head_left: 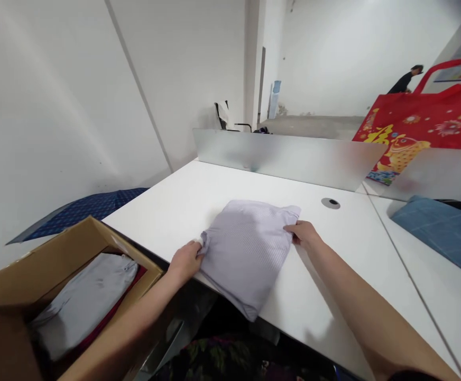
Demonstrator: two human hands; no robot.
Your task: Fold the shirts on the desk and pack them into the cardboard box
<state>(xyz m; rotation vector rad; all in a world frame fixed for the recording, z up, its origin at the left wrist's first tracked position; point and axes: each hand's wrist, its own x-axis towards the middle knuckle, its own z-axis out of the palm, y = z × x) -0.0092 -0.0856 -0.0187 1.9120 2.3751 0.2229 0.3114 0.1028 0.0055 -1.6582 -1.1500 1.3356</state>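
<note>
A pale lilac, finely striped garment (248, 248), folded into a rough rectangle, lies on the white desk (357, 264), its lower corner hanging past the front edge. My left hand (186, 260) pinches its left edge between thumb and fingers. At the opposite side, my right hand (302, 234) grips the garment's right edge near the upper corner. Fine stripes show across the fabric. Whether it is a shirt or another piece of clothing, I cannot tell.
An open cardboard box (90, 230) with a folded grey garment (90, 301) over dark red cloth stands left. Behind it is a blue umbrella (80, 211). A frosted divider (286, 159) borders the desk; a red bag (424, 124) and blue fabric (440, 233) are right. A person (403, 82) is beyond.
</note>
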